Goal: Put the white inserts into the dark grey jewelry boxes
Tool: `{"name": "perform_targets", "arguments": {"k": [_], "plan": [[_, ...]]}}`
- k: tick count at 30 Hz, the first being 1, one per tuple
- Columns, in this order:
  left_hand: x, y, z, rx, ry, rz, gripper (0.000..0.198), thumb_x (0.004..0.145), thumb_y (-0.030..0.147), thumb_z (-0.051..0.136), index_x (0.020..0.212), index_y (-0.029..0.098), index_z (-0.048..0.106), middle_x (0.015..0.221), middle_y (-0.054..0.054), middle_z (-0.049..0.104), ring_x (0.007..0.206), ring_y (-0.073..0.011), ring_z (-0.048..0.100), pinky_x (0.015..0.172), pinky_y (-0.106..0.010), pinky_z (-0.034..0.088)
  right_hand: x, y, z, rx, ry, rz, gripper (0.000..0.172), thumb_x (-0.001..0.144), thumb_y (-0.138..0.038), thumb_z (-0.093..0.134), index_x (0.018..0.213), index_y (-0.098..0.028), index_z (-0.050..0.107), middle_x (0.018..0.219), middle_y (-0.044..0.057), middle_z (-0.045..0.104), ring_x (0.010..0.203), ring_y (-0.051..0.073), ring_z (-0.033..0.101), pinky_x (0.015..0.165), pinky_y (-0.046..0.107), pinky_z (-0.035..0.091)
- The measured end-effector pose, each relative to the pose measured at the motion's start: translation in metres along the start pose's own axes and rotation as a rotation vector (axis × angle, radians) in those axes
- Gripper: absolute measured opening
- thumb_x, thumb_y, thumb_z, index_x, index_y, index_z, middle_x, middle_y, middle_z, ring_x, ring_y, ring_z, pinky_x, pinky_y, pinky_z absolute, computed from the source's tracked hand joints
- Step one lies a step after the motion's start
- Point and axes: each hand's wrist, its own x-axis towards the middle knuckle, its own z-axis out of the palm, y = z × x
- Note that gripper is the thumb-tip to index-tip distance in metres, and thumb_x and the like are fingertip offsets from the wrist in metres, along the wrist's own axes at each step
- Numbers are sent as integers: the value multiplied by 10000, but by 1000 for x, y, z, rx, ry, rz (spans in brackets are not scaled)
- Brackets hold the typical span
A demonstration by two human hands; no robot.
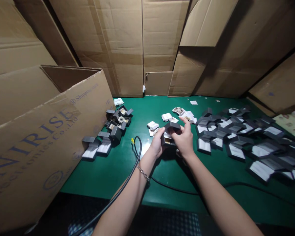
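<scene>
A small black hinged box (172, 126) is held over the middle of the green table with its lid raised. My left hand (158, 144) grips its left side, thumb along the edge. My right hand (184, 139) is at its right side, the thumb reaching in at the opening and the index finger pointing up and away. White material and a yellowish strip show inside the box, partly covered by my fingers. Crumpled white paper pieces (152, 126) lie just beyond my left hand, and more torn paper (187, 116) lies behind my right hand.
Many open black boxes with white inserts (236, 151) spread over the right side. Several more black boxes (115, 133) stand left, beside a large open carton (64, 131). A black cable (127, 182) with a yellow tag crosses my left forearm. Cardboard (123, 42) walls the back.
</scene>
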Motion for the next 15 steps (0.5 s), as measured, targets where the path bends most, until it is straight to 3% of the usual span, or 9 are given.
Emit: {"name": "perform_targets", "arguments": {"k": [7, 15], "plan": [[-1, -4, -1, 50, -27, 22, 176, 714, 281, 703, 828, 159, 646, 663, 4, 653, 551, -125, 586, 544, -233, 433, 0, -3, -2, -71, 12, 9, 657, 640, -343, 673, 1259, -190, 517, 795, 40, 680, 681, 210, 632, 636, 334, 495], [1, -3, -2, 16, 31, -26, 140, 749, 279, 677, 787, 149, 646, 647, 0, 656, 544, -112, 584, 536, -214, 442, -2, -2, -2, -115, -44, -42, 587, 689, -309, 607, 1258, -211, 503, 1023, 91, 690, 762, 227, 663, 682, 349, 520]]}}
